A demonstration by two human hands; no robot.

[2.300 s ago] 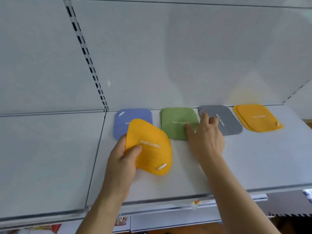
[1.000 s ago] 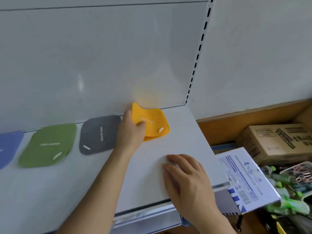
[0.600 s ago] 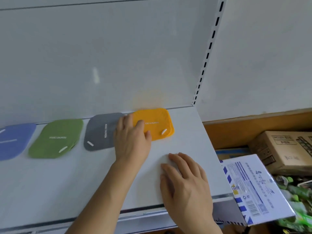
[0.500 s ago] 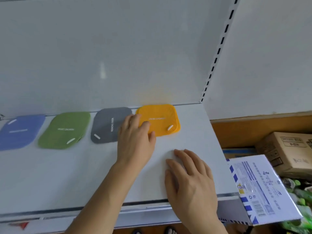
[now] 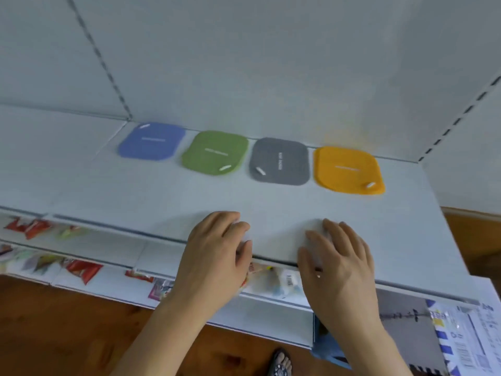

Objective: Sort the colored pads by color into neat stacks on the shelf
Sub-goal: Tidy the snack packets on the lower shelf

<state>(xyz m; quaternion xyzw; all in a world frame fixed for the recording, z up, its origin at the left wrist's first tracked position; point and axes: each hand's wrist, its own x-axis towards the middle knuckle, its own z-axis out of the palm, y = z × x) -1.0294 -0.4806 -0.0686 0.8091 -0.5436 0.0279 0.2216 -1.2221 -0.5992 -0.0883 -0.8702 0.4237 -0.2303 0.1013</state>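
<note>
Nearest, over the shelf's (image 5: 162,196) front edge: left hand (image 5: 214,256) and right hand (image 5: 336,261), both laid flat with fingers relaxed, grasping nothing. Well beyond them, along the shelf's back edge, four stacks in a row, apart from both hands: blue pads (image 5: 151,142) toward the left, green pads (image 5: 214,153), grey pads (image 5: 280,161), orange pads (image 5: 348,169) near the right corner (edges slightly staggered). Below the front edge: lower shelf with blurred packets (image 5: 81,270), wooden floor (image 5: 67,329). Behind everything, white back panel (image 5: 244,63).
</note>
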